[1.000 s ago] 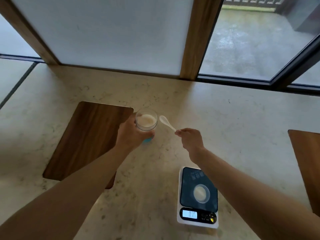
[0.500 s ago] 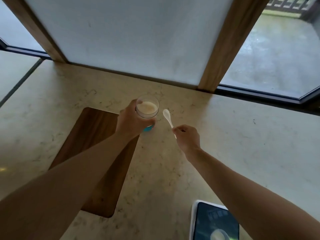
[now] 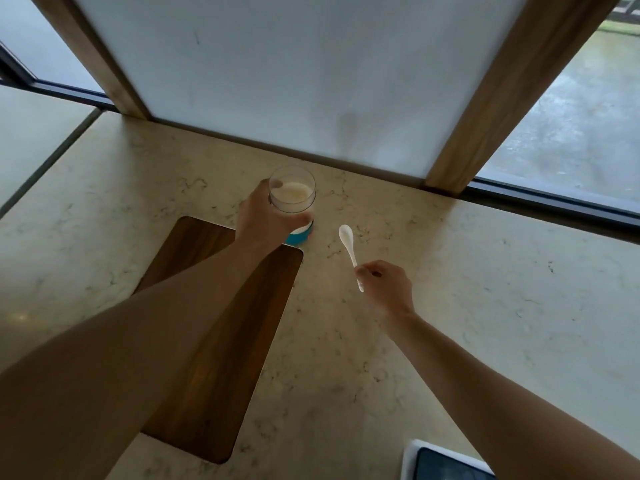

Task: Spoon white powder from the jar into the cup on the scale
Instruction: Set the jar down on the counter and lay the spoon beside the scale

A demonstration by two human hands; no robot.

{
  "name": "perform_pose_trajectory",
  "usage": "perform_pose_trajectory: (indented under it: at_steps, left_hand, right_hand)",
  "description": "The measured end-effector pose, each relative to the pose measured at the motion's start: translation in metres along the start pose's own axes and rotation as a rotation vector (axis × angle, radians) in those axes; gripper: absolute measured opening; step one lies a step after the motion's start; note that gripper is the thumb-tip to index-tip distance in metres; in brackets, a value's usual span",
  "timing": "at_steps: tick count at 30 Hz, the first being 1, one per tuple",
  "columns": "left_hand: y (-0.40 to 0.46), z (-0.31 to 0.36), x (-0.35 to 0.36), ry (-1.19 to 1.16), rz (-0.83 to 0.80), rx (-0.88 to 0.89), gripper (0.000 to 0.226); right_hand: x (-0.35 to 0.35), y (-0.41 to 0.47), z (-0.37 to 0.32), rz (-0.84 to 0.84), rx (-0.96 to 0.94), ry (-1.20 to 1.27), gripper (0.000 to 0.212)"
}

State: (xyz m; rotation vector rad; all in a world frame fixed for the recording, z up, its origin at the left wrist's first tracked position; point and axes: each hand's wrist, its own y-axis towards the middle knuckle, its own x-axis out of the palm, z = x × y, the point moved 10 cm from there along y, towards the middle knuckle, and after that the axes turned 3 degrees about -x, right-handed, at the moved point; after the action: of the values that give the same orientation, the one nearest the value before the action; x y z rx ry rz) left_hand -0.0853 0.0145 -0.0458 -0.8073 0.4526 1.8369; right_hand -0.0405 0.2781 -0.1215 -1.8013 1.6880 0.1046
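A clear jar (image 3: 292,195) with white powder inside and a blue base stands on the marble counter near the back wall. My left hand (image 3: 266,213) is wrapped around its side. To its right, my right hand (image 3: 384,285) pinches the handle of a small white spoon (image 3: 348,242), whose empty bowl points away from me, apart from the jar. Only a corner of the scale (image 3: 440,462) shows at the bottom edge; the cup on it is out of view.
A dark wooden board (image 3: 221,341) lies inset in the counter (image 3: 485,306) under my left forearm. A frosted panel with wooden posts stands right behind the jar, and a window with a dark frame (image 3: 554,202) runs along the back right.
The view has tilted up and away from the scale, so the cup has left the frame. The spoon has dropped lower and further right of the jar.
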Motion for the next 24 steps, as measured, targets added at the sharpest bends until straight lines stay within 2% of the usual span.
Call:
perform_pose_trajectory:
  at_steps: [10,15,17,21,24]
  left_hand:
    - [0.010,-0.009,0.005,-0.030,-0.027,-0.040,0.076]
    - [0.017,-0.013,0.009,-0.065,-0.106,-0.037,0.079]
    - [0.017,-0.020,0.012,-0.115,-0.150,-0.088,0.084]
    - [0.010,-0.026,0.018,-0.168,-0.222,-0.092,0.078]
    - [-0.005,-0.041,0.020,-0.134,-0.259,-0.194,0.106]
  right_hand:
    - [0.012,-0.001,0.003,-0.019,-0.027,-0.012,0.016]
    - [0.016,-0.005,0.002,-0.024,-0.034,-0.016,0.016]
    - [0.016,-0.008,-0.001,-0.031,-0.052,-0.032,0.016]
    - [0.011,-0.018,-0.005,-0.043,-0.068,-0.059,0.017]
    - [0.003,-0.029,-0.005,-0.039,-0.074,-0.061,0.018]
